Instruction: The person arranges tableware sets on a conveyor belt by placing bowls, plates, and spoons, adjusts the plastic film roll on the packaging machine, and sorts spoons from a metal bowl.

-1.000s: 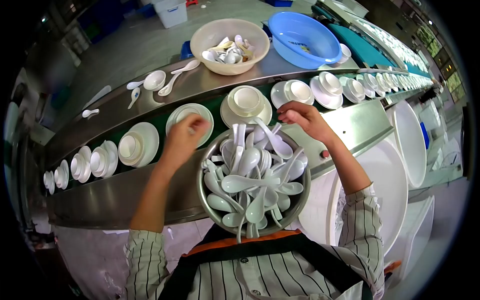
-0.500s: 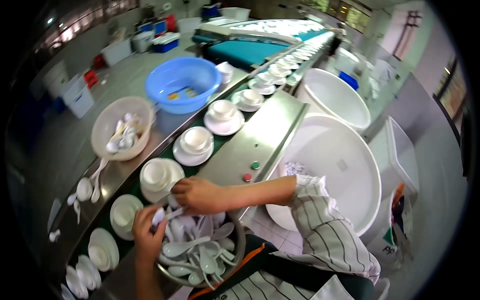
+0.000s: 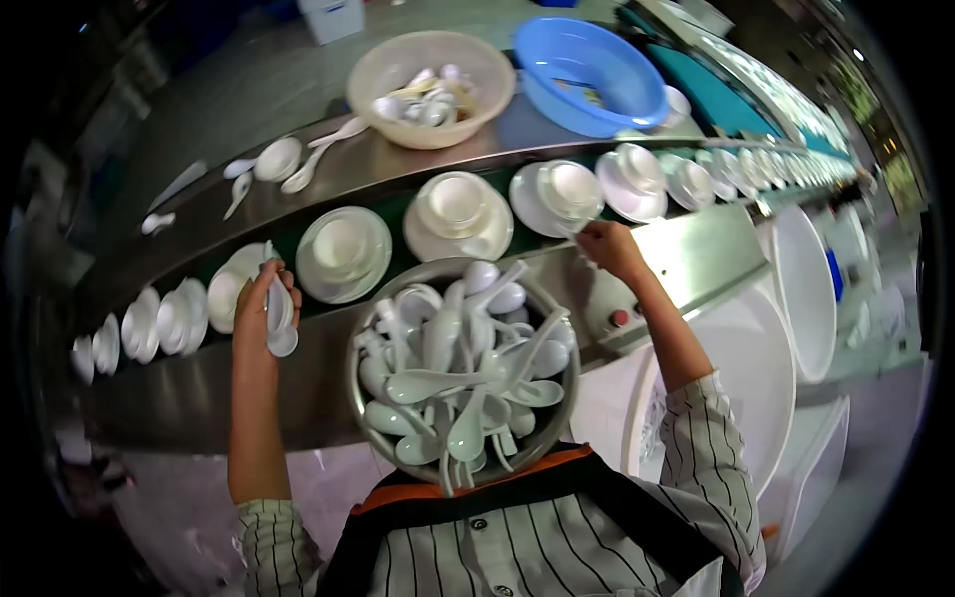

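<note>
My left hand (image 3: 265, 300) is closed around a few white spoons (image 3: 280, 323), their bowls hanging down, in front of a plate with a bowl on the conveyor. On the right, my right hand (image 3: 609, 249) pinches what looks like a white spoon, mostly hidden by my fingers and blurred, at the near edge of a saucer (image 3: 532, 207) carrying a small bowl (image 3: 570, 187). Between my arms, a round metal basin (image 3: 360, 398) heaped with white spoons (image 3: 453, 383) rests against my front. A spoon (image 3: 477, 246) lies on the saucer beside another bowl (image 3: 457, 202).
Bowls on saucers line the green conveyor (image 3: 396, 224). Beyond it, a steel ledge (image 3: 333, 174) bears a beige basin (image 3: 433, 50) of spoons, a blue basin (image 3: 597, 114) and loose spoons. Large white tubs (image 3: 741, 363) stand at right, beside a panel with a red button (image 3: 619, 318).
My view has turned. My hands, earlier close together over the spoon basin, are now apart: the left to the left holding spoons, the right out to a saucer on the right.
</note>
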Demonstrator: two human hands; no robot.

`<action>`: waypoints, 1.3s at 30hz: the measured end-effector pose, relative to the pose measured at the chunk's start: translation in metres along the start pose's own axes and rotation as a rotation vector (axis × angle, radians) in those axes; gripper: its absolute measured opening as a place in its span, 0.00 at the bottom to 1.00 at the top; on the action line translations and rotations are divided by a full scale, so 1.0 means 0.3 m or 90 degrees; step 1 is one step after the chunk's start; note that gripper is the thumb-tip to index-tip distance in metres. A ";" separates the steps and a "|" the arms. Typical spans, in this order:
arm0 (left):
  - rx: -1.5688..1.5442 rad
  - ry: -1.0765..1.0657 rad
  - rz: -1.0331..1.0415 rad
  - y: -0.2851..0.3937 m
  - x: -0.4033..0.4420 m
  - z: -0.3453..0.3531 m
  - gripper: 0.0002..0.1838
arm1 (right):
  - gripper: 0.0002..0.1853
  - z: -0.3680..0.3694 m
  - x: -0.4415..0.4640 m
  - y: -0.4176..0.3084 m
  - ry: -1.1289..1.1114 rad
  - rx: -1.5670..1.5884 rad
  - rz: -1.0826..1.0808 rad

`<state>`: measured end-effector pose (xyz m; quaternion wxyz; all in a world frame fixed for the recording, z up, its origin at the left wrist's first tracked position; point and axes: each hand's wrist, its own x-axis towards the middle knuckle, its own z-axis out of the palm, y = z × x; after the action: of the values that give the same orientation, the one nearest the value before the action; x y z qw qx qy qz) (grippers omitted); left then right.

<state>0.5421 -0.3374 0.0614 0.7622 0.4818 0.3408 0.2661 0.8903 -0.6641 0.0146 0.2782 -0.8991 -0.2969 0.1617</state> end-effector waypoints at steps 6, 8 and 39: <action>0.199 0.306 0.115 0.003 -0.044 -0.412 0.13 | 0.15 0.104 0.163 0.130 0.102 -0.103 -0.110; 0.388 0.403 0.140 -0.043 0.013 -0.622 0.12 | 0.19 0.124 0.202 0.175 0.041 0.067 -0.035; 0.241 0.104 -0.065 -0.030 0.199 -0.764 0.16 | 0.21 -0.085 -0.269 -0.394 -0.162 0.145 -0.270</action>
<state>0.4024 -0.1704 -0.0322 0.6403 0.5752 0.4695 0.1970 0.7873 -0.6457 0.1155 0.3659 -0.7520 -0.4912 0.2436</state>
